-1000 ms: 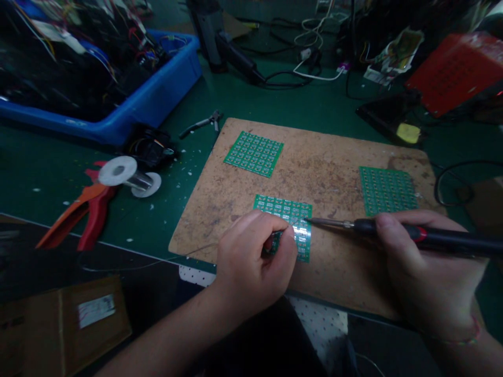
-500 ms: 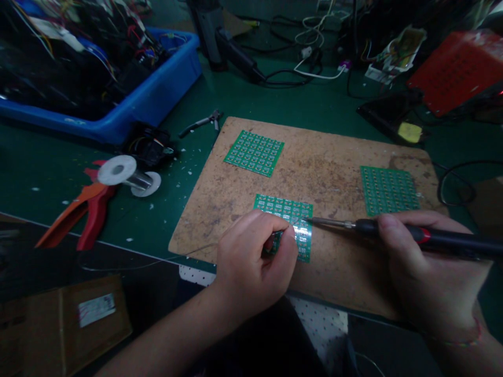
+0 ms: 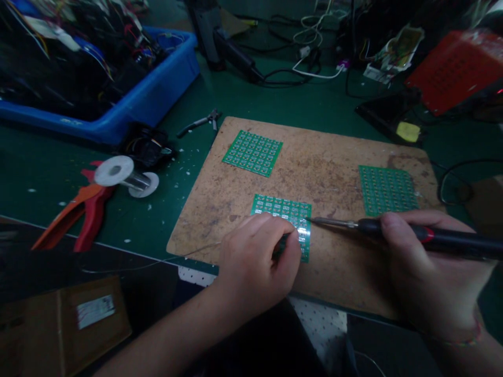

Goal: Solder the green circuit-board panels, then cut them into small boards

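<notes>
Green bench mat [image 3: 275,99], dim light, strewn w/ cables & tools: a worn brown board [image 3: 334,157] lies on it, carrying three green PCB panels. The left hand [image 3: 255,264] rests curled on the near panel [image 3: 281,207], covering its lower-left corner. Thumb & forefinger [image 3: 275,226] are pressed together, pinching a thin solder wire [image 3: 188,255] that trails out from under the palm and off the board's edge.

The right hand [image 3: 428,272] holds a black-and-red soldering iron [image 3: 393,229] pen-style, fingers closed round the grip. Its metal tip meets the near panel's right edge, just beside the left fingertips.

The second panel [image 3: 252,153] lies beyond the left fingers, apart from them, toward the board's far edge. The third panel [image 3: 387,189] sits just beyond the right-hand fingers.

Well left of the left hand, off the board: solder spool [image 3: 121,175] on its side, beside red pliers [image 3: 78,209]. Small cutters [image 3: 200,123] lie by the board's far-left corner, w/ a blue bin [image 3: 157,94] full of wires further back. A red box [image 3: 456,68] stands far beyond the right hand. A cardboard box [image 3: 58,319] sits near the left forearm, at bench front.
</notes>
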Demonstrator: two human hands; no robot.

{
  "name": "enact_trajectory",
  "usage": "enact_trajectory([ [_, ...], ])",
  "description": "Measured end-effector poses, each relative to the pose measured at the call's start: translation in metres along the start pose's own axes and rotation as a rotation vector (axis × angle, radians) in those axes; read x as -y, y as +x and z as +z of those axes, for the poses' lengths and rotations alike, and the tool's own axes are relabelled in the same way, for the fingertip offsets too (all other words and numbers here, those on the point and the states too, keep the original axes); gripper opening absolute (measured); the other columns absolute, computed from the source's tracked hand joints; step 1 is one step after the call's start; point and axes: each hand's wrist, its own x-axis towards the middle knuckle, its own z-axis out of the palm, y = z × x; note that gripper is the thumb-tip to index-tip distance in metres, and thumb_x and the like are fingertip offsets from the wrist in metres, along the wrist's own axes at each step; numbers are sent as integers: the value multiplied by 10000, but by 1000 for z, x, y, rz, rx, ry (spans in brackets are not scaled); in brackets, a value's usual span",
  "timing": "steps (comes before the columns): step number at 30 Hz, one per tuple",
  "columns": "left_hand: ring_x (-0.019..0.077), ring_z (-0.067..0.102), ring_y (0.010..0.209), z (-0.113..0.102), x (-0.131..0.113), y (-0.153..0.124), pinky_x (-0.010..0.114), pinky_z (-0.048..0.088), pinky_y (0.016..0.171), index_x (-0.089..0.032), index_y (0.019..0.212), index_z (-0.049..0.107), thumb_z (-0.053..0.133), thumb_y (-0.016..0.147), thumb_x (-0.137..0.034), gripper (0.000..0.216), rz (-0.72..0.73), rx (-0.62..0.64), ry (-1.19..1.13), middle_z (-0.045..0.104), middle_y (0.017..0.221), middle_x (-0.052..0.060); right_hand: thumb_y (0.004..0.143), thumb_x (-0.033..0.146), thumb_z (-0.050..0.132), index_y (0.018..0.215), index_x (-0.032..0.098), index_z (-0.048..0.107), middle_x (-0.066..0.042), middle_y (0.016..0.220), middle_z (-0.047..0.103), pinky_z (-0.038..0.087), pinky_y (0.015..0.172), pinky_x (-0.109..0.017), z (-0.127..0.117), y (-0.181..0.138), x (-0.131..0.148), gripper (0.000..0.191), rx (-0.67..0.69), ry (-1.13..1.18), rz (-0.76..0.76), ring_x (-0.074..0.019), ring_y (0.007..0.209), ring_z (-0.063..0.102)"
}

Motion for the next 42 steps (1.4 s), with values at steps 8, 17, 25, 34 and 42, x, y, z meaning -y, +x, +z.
enact_trajectory([
  [8, 139, 518, 655, 1, 1, 0, 301, 357, 619, -183, 732, 602, 579, 838, -172, 108, 6, -6, 1, 579, 675, -4, 720, 312, 740, 631, 225, 663, 33, 581, 621, 410, 470, -238, -1, 0, 0, 146, 25, -7, 1, -98, 493, 523],
  [17, 136, 508, 655, 2, 1, -2, 305, 354, 620, -184, 732, 595, 580, 836, -163, 107, 2, 12, 6, 575, 680, -8, 728, 297, 738, 635, 234, 657, 52, 577, 621, 403, 470, -205, -1, 0, 2, 138, 36, -25, -11, -77, 491, 526],
  [25, 135, 503, 667, 2, 2, -2, 304, 345, 621, -185, 736, 587, 570, 850, -175, 115, -3, 38, 13, 565, 692, -7, 728, 306, 744, 643, 233, 660, 53, 588, 623, 388, 476, -223, -2, 0, -1, 140, 42, -10, -13, -80, 494, 519],
  [34, 133, 495, 667, 3, 1, -3, 303, 346, 629, -187, 742, 580, 571, 856, -170, 115, 13, 38, 50, 555, 689, -13, 732, 316, 738, 647, 237, 660, 52, 593, 623, 390, 479, -217, -1, -1, -1, 139, 55, -35, -15, -77, 508, 528],
  [42, 137, 502, 676, 5, 2, -1, 303, 351, 634, -186, 752, 591, 562, 864, -181, 116, 13, 52, 50, 559, 694, -8, 732, 319, 737, 645, 240, 658, 52, 586, 626, 397, 473, -206, -3, -1, 1, 141, 52, -32, -27, -74, 495, 523],
])
